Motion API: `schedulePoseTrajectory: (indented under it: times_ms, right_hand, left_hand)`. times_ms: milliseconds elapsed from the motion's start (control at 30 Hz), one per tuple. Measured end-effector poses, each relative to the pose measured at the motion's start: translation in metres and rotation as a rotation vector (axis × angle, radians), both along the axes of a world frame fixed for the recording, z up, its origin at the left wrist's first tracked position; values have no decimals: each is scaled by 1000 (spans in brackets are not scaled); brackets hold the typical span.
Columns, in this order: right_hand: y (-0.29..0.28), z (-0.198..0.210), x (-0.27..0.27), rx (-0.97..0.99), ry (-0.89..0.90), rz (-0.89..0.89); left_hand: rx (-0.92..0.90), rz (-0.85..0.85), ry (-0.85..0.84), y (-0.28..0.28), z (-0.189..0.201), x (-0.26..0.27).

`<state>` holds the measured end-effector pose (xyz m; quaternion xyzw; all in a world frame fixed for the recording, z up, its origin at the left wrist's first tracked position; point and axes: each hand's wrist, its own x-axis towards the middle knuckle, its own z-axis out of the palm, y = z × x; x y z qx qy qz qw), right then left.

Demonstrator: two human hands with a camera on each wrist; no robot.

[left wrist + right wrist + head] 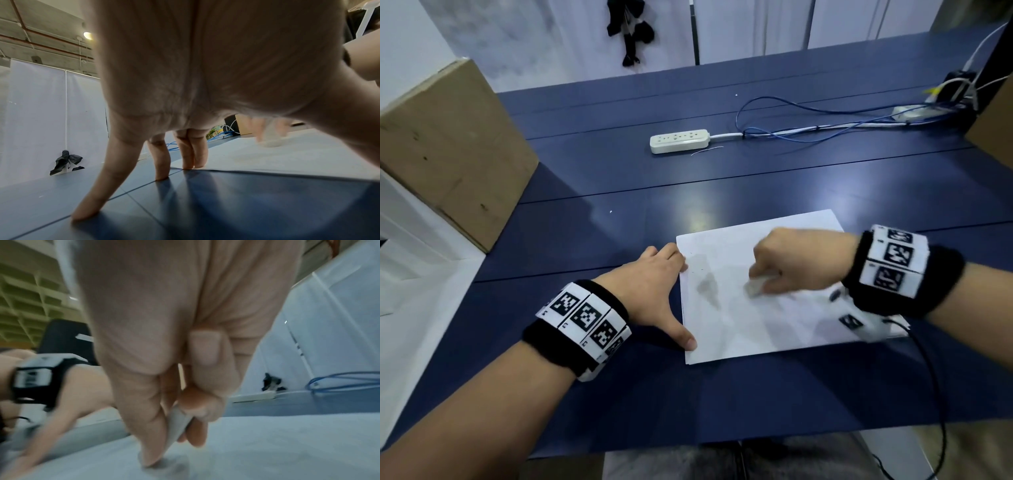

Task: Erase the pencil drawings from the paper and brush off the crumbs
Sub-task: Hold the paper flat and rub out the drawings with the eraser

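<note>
Lying on the blue desk point(592, 246), the paper point(739, 329) is pinned at its left edge by the spread left hand point(654, 291), while a white eraser point(755, 287) is pinched against the sheet by the right hand point(798, 260).

Your head camera looks forward and down over the table point(619, 178), taking in both hands and the paper point(732, 329). Your left wrist camera sits low under the left hand point(205, 65), facing the far curtain. Your right wrist camera looks along the right hand point(174, 337), very close. All three share the paper.
</note>
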<state>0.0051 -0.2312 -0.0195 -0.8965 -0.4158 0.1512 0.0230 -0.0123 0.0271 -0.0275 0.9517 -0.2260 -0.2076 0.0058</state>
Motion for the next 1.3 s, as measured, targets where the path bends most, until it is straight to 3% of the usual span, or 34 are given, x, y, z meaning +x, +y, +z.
schedulePoseTrajectory:
  times_ms: [133, 233, 300, 433, 500, 633, 700, 867, 933, 1000, 1100, 1300]
  right_hand:
    - [-4, -4, 7, 63, -90, -23]
    - [0, -4, -22, 4, 107, 109]
    - [1, -6, -23, -49, 148, 110]
    - [-8, -7, 14, -16, -99, -83]
    - [-12, -10, 16, 10, -157, -82]
    - [-3, -4, -22, -8, 84, 127]
    - [0, -4, -27, -73, 141, 131]
    - [0, -4, 10, -43, -139, -56]
    - [-3, -6, 10, 20, -166, -35]
    - [-3, -2, -8, 86, -32, 81]
    - [1, -2, -31, -13, 185, 155]
    - [-2, -6, 14, 34, -123, -61]
  left_hand:
    - [-4, 2, -4, 2, -1, -1]
    - [-1, 2, -8, 2, -2, 0]
    - [4, -6, -8, 1, -2, 1]
    - [-4, -10, -7, 1, -1, 0]
    - [2, -10, -9, 2, -1, 0]
    - [0, -4, -13, 2, -2, 0]
    - [0, -9, -14, 2, -2, 1]
    - [0, -13, -6, 1, -2, 1]
    - [3, -12, -11, 2, -2, 1]
    - [3, -5, -15, 2, -2, 1]
    - [2, -7, -14, 2, -3, 1]
    - [2, -6, -7, 1, -1, 0]
